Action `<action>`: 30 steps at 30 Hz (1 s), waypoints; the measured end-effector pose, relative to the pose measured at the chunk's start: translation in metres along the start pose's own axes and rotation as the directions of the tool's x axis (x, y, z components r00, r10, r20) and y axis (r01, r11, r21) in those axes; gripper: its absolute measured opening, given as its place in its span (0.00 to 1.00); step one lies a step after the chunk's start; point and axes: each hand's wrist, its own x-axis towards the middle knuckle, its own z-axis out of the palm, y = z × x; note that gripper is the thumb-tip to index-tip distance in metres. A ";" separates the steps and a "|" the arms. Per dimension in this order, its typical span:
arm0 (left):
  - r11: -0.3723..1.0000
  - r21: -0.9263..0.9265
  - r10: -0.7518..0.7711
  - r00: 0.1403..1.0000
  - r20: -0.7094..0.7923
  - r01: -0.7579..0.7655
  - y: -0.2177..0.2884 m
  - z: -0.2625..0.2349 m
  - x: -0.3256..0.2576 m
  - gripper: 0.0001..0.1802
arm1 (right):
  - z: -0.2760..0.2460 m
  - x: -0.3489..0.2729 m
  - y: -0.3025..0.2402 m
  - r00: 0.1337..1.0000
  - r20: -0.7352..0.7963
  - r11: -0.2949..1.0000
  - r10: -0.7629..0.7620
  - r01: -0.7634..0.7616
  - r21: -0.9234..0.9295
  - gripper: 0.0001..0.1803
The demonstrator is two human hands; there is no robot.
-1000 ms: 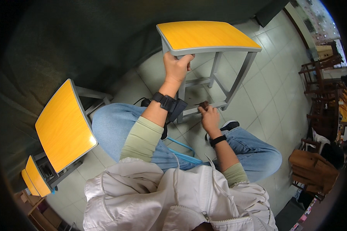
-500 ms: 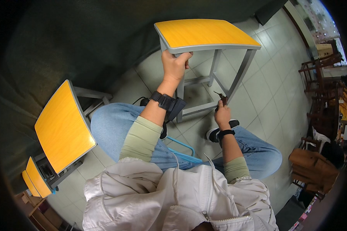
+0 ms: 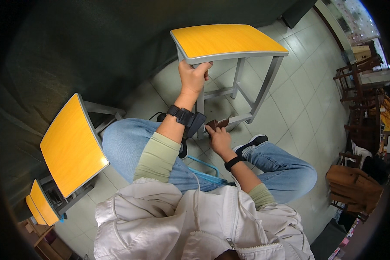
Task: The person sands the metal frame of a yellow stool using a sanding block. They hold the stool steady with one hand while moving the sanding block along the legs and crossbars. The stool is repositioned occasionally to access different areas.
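A stool [image 3: 229, 41] with a curved yellow wood-look seat and grey metal legs stands upright in front of me. My left hand [image 3: 192, 79] is closed round the top of its near left leg, just under the seat corner. Lower down, my right hand [image 3: 221, 140] grips a dark brown, flexible-looking piece like a cloth [image 3: 220, 123]. This piece lies against the stool's lower front bar [image 3: 242, 118], close to the near left leg. My fingers hide part of it, so its exact kind is unclear.
Another yellow-topped stool [image 3: 73, 143] lies tilted at my left, with a further yellow seat [image 3: 42, 203] behind it. A light blue frame [image 3: 208, 169] sits between my legs. Dark curtain [image 3: 95, 52] hangs at the back left. Wooden chairs [image 3: 362, 108] line the right side.
My right hand has moved left along the lower bar with the brown piece, from near the right leg to near the left one. The left hand keeps its hold.
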 end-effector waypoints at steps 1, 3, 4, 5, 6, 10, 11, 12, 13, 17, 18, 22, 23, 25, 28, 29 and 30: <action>1.000 0.012 0.002 1.000 0.003 -0.002 0.000 0.000 0.000 0.06 | -0.002 0.000 0.010 0.999 -0.007 0.999 0.040 -0.040 -0.024 0.25; 1.000 0.009 0.001 1.000 0.005 -0.001 -0.001 0.000 -0.001 0.06 | -0.005 0.004 0.035 0.992 -0.004 0.988 0.125 -0.125 -0.088 0.25; 1.000 -0.004 -0.001 1.000 0.006 0.001 -0.001 0.000 -0.002 0.06 | -0.009 0.006 0.050 0.985 0.027 0.982 0.168 -0.164 -0.097 0.25; 1.000 -0.016 -0.004 1.000 0.007 0.005 -0.001 0.000 -0.002 0.06 | -0.013 0.008 0.067 0.973 0.075 0.970 0.218 -0.208 -0.126 0.25; 1.000 -0.017 -0.005 1.000 0.006 0.006 -0.001 0.000 -0.002 0.06 | -0.017 0.009 0.083 0.965 0.059 0.960 0.256 -0.247 -0.130 0.26; 1.000 0.003 -0.013 1.000 0.005 0.012 0.000 0.000 -0.001 0.06 | -0.030 0.011 0.134 0.940 -0.039 0.911 0.339 -0.338 -0.235 0.26; 1.000 0.018 -0.020 1.000 0.003 0.020 0.000 0.000 -0.001 0.06 | -0.029 0.013 0.138 0.942 -0.034 0.921 0.334 -0.334 -0.201 0.26; 1.000 0.014 -0.011 1.000 0.004 0.011 0.001 -0.001 -0.001 0.06 | -0.029 0.015 0.141 0.934 -0.002 0.917 0.357 -0.350 -0.192 0.27; 1.000 0.016 -0.010 1.000 0.002 0.010 0.001 -0.001 -0.001 0.06 | -0.028 0.016 0.141 0.922 0.038 0.908 0.385 -0.371 -0.195 0.27; 1.000 0.008 -0.005 1.000 0.002 0.005 0.000 0.001 0.000 0.06 | -0.019 0.020 0.109 0.907 0.090 0.907 0.412 -0.418 0.058 0.32; 1.000 -0.015 -0.004 1.000 -0.007 0.004 0.000 0.001 0.000 0.06 | -0.016 0.020 0.095 0.926 0.117 0.924 0.359 -0.370 0.095 0.35; 0.998 -0.061 0.005 0.999 -0.032 -0.007 0.001 0.004 0.000 0.07 | -0.001 0.013 0.025 0.959 0.194 0.909 0.206 -0.261 0.325 0.35; 0.998 -0.060 0.008 0.999 -0.033 -0.010 0.002 0.004 0.000 0.07 | 0.001 0.012 0.010 0.963 0.216 0.895 0.161 -0.234 0.379 0.35; 0.999 -0.054 -0.006 0.999 -0.038 0.003 0.003 0.004 -0.001 0.07 | 0.006 0.010 -0.017 0.963 0.242 0.868 0.119 -0.219 0.445 0.34; 0.998 -0.056 -0.005 0.999 -0.037 0.003 0.004 0.004 0.000 0.07 | 0.000 0.008 -0.017 0.960 0.249 0.845 0.126 -0.235 0.480 0.34; 0.998 -0.060 0.003 0.999 -0.033 -0.005 0.003 0.004 0.000 0.07 | -0.002 0.005 -0.012 0.968 0.235 0.884 0.082 -0.180 0.431 0.33; 0.999 -0.051 -0.004 1.000 -0.031 0.002 0.003 0.004 0.001 0.07 | -0.006 0.001 -0.004 0.972 0.227 0.919 0.054 -0.137 0.370 0.33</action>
